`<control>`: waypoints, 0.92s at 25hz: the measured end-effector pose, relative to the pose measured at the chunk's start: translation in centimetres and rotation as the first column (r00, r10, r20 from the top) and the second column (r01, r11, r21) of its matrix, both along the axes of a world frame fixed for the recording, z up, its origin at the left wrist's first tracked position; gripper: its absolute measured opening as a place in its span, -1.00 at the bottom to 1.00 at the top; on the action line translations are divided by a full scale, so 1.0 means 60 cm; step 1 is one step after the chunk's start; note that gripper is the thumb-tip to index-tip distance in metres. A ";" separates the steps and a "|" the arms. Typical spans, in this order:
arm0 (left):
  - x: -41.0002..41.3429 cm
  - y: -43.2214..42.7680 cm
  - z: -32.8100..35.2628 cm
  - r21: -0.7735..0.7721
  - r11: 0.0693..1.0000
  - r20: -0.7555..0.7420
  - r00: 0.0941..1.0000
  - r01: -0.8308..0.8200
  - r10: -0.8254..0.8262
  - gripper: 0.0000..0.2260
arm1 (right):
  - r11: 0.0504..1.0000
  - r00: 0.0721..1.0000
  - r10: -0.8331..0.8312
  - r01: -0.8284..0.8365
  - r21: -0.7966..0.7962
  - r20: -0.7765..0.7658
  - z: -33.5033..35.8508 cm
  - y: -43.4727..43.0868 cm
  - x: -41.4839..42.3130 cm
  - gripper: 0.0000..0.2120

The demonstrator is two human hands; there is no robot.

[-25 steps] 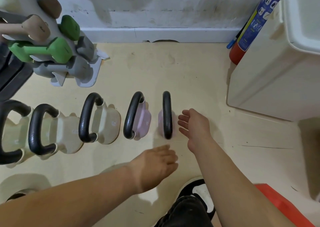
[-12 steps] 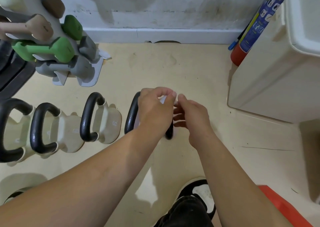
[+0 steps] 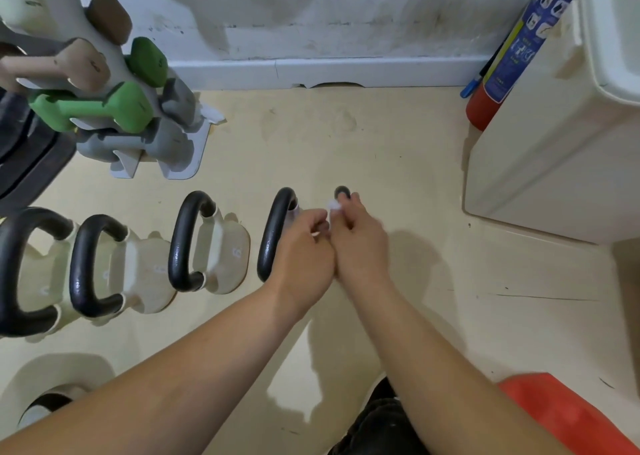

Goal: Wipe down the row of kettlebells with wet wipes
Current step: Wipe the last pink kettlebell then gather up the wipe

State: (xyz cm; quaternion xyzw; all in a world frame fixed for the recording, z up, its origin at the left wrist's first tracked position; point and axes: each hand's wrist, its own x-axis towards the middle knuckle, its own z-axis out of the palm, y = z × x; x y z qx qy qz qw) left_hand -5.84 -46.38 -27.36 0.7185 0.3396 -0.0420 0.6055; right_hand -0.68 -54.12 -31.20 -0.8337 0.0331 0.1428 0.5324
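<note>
at the fingertips, just beside the rightmost kettlebell's handle top, the left hand and right hand, open and apart a second ago, now meet with fingers curled, pinching a small white wet wipe between them, so wiping likely starts here.

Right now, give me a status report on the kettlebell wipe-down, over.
Right grip pinches wet wipe over rightmost kettlebell. Left grip curled alongside, hold unclear. Only the kettlebell's handle top shows; no obstruction seen.
</note>
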 end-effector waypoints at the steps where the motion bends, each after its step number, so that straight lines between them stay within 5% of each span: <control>1: -0.005 0.006 -0.005 -0.047 0.999 -0.026 1.000 -0.013 0.012 -0.80 | 0.994 0.995 0.104 -0.104 -0.029 -0.005 -0.012 0.014 -0.011 -0.65; 4: -0.022 0.027 -0.026 -0.061 0.998 -0.123 0.992 -0.005 -0.003 -0.70 | 0.922 0.950 0.296 -0.257 -0.291 0.102 -0.032 0.040 0.012 -0.60; 6: -0.027 0.027 -0.025 -0.063 0.996 -0.154 0.985 0.067 -0.076 -0.68 | 0.852 0.916 0.400 -0.361 -0.379 0.025 -0.033 0.054 0.069 -0.69; 10: -0.029 0.018 -0.019 -0.105 0.980 -0.195 0.963 0.171 -0.189 -0.68 | 0.934 0.916 0.339 -0.355 -0.039 -0.217 -0.020 0.043 0.132 -0.84; 15: -0.042 0.014 -0.029 -0.037 0.968 -0.210 0.945 0.247 -0.250 -0.78 | 0.969 0.968 0.246 -0.243 -0.045 0.054 -0.021 -0.001 -0.019 -0.54; 17: -0.046 0.010 -0.035 -0.030 0.968 -0.215 0.944 0.248 -0.249 -0.78 | 0.986 0.983 0.164 -0.164 -0.016 0.078 -0.012 -0.024 -0.062 -0.60; 20: -0.053 0.008 -0.036 -0.031 0.974 -0.237 0.945 0.224 -0.225 -0.79 | 0.990 0.965 0.006 0.031 0.136 -0.262 -0.005 -0.025 -0.009 -0.74; 23: -0.057 0.016 -0.037 -0.027 0.981 -0.243 0.951 0.191 -0.192 -0.71 | 0.910 0.783 -0.003 0.260 0.322 -0.622 0.005 -0.001 0.066 -0.79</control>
